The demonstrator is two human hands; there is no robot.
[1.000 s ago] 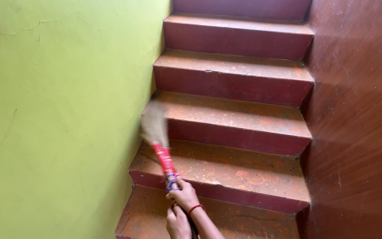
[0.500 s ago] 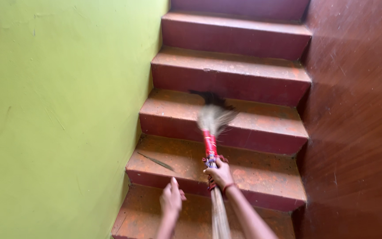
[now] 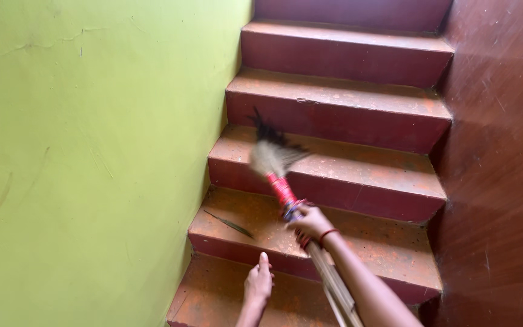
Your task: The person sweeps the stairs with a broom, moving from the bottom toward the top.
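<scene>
Broom: a grass broom with a pale, bushy head and a red wrapped neck; it slants up from my right hand toward the third step in view, its tip over that tread's left part.
Right hand: my right hand is wrapped tight round the broom just below the red binding, a red thread on the wrist.
Left hand: my left hand holds nothing, fingers straight and together, hovering over the lowest step, near the edge of the one above.
Weight: I judge it light, dry grass stalks, easy to swing with one hand.
Stiffness: the bundled stalks behind my grip look stiff; the head is soft and would splay when pressed on the tread.
Where to hold: at the binding, where the bundle is tightest; the loose stalks further back would likely spread in my grip.
Poor view: the head is blurred, so I cannot tell if it touches the tread.
Nearby: a thin dark leaf lies on the second step, the green wall to my left.
</scene>
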